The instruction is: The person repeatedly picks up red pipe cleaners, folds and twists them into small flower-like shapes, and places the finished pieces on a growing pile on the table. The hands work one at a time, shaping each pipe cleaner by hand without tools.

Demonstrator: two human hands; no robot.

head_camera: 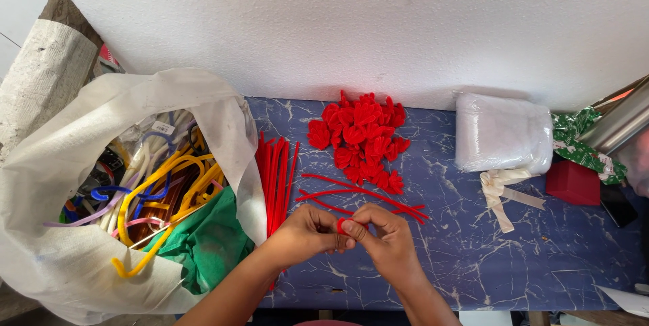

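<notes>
Both hands meet at six o'clock on the blue table [473,258]. The left hand [304,235] and right hand [387,238] pinch one small red pipe cleaner [341,224] between their fingertips. A pile of red curls [362,138] lies at twelve o'clock, a white bag [61,164] at nine.

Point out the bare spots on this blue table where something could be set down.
Widest bare stretch: between the right hand, the cream ribbon and the red box. A small patch lies behind the bundle of red stems. Crowded: around the red petal pile and the white bag.
</notes>
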